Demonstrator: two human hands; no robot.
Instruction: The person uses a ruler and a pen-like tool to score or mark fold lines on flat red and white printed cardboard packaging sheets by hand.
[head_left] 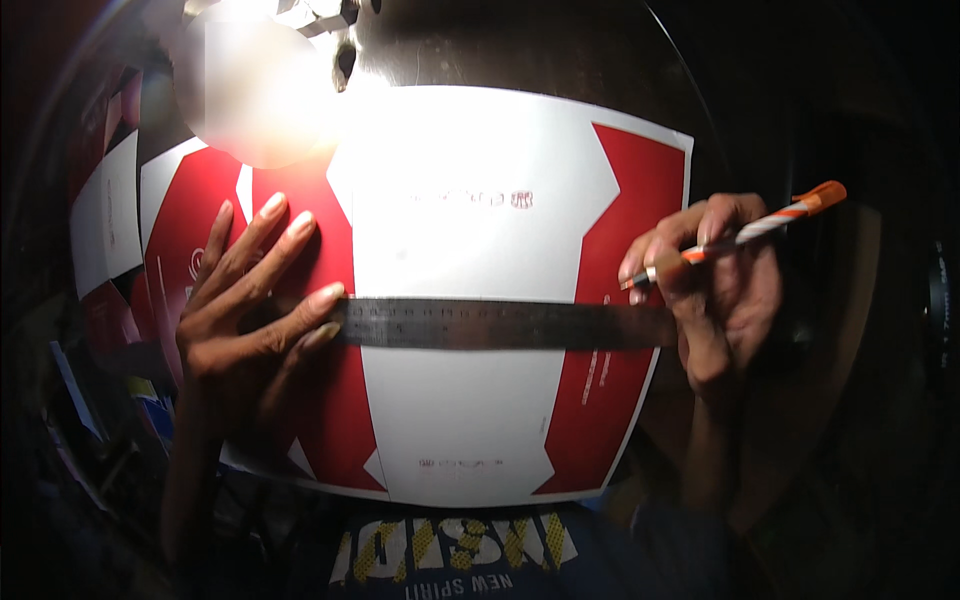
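Note:
A large red and white printed card sheet (470, 250) lies flat in front of me. Across its middle lies a dark metal ruler (500, 324), running left to right. My left hand (255, 305) rests spread on the sheet, its fingertips pressing down the ruler's left end. My right hand (715, 285) is at the ruler's right end, by the sheet's right edge, and holds an orange and white striped pen-shaped tool (745, 235) with its tip pointing down toward the ruler.
More red and white printed sheets (110, 215) lie stacked at the left. A bright lamp glare (255, 85) washes out the top left. A shiny metal surface (520, 45) lies beyond the sheet. The surroundings are dark.

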